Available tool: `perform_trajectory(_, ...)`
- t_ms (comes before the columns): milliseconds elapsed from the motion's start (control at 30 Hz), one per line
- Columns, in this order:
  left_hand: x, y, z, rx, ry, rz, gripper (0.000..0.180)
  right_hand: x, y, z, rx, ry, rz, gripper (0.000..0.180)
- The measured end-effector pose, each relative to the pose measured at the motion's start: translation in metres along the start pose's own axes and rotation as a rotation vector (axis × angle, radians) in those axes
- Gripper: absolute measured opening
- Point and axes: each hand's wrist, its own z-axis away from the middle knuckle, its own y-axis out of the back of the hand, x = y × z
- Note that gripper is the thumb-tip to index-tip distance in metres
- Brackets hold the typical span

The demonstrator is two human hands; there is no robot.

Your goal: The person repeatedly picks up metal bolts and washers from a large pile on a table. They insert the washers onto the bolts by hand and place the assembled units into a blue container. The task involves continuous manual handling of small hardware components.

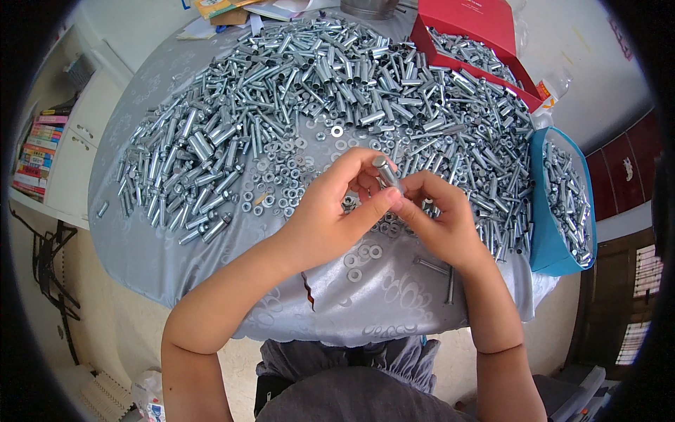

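Between both hands, above the near middle of the table, is a shiny metal sleeve anchor, tilted with its round end up. My left hand is closed on it, thumb and fingers around its side. My right hand pinches its lower end, which the fingertips partly hide. Below the hands, loose washers lie on the silver-grey tablecloth. Two long bolts rest near my right wrist. Washers and nuts are scattered beside my left hand.
A broad heap of metal sleeves and bolts spreads over the table's far side. Assembled anchors lie at the left. A red box and a blue bag, both filled with metal parts, stand at the right. Papers lie at the back.
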Motion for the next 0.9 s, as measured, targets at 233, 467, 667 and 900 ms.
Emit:
perform_trajectory(233, 0.000, 0.005, -0.002, -0.039, -0.156, -0.205, 0.028, -0.002, 0.005, 0.003, -0.030, 0.073, 0.077, 0.017)
perform_trajectory(467, 0.007, 0.003, -0.001, -0.040, -0.053, -0.316, 0.023, -0.005, 0.005, 0.003, -0.024, 0.010, 0.016, 0.020)
perform_trajectory(667, 0.004, 0.001, 0.003, 0.043, 0.042, -0.200, 0.036, -0.006, 0.007, 0.003, -0.050, 0.059, 0.032, 0.016)
perform_trajectory(900, 0.004, 0.008, 0.001, 0.294, 0.126, -0.039, 0.048, -0.003, 0.007, -0.004, 0.034, 0.317, 0.365, 0.015)
